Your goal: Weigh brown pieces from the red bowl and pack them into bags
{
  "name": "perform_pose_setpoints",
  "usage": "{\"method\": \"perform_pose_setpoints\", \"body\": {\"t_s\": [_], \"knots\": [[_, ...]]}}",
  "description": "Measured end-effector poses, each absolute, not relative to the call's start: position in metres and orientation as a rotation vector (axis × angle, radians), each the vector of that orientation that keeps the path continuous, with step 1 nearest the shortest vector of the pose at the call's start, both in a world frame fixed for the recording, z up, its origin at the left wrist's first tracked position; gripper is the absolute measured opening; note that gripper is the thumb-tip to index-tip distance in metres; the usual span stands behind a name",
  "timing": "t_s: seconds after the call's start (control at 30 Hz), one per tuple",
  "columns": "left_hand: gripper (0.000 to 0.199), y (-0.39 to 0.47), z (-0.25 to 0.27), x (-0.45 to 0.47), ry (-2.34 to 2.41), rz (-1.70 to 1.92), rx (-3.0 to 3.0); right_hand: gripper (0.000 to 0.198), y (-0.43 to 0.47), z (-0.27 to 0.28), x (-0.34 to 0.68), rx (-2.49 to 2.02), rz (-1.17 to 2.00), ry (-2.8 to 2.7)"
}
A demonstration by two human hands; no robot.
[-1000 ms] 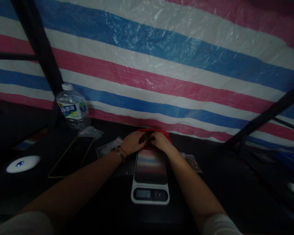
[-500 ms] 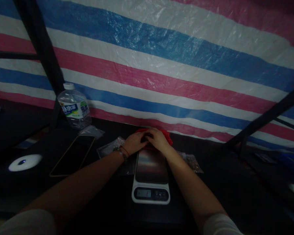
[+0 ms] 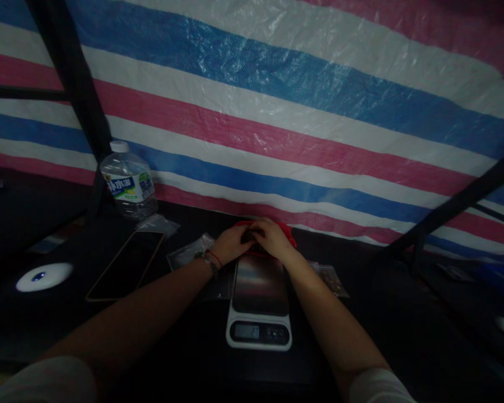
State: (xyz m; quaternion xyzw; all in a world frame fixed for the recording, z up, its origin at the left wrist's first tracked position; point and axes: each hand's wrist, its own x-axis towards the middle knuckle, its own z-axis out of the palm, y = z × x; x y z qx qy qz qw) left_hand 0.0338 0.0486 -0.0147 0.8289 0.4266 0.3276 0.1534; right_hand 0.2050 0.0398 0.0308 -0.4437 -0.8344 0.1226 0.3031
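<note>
Both hands meet over a soft red item, perhaps a bag or cloth [image 3: 288, 232], at the far end of a kitchen scale [image 3: 260, 291]. My left hand [image 3: 231, 243] is closed, its fingertips bent inward over dark brown contents. From the other side my right hand [image 3: 271, 238] curls over the same dark contents, fingers together. What the fingertips grip is hidden. The scale has a bare metal plate and a lit display [image 3: 247, 331] with digits too dim to read surely. Clear plastic bags [image 3: 185, 254] lie beside my left wrist.
A small bag of brown bits [image 3: 331, 280] lies right of my right forearm. On the left are a phone [image 3: 128, 266], a white oval device [image 3: 44, 277] and a clear plastic bottle [image 3: 128, 184]. A striped tarp [image 3: 277, 140] hangs behind the black table, between dark metal bars [image 3: 71, 78].
The right fingers have shifted slightly and more of the dark contents shows between the hands. The scale and the things around it stay put.
</note>
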Motion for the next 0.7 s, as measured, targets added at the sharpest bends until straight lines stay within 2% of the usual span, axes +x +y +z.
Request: {"method": "perform_pose_setpoints", "body": {"t_s": [0.33,0.47,0.7], "knots": [[0.04,0.0508,-0.0183,0.0332,1.186,1.011,2.343,0.031,0.0448,0.0262,0.2093,-1.162,0.377,-2.184],[0.045,0.0513,-0.0186,0.0331,1.158,1.086,2.298,0.033,0.0474,0.0262,0.2129,-1.205,0.296,-2.11],[0.049,0.0484,-0.0155,0.0316,1.13,1.098,2.212,0.028,0.0469,0.0253,0.2146,-1.275,0.331,-2.207]]}}
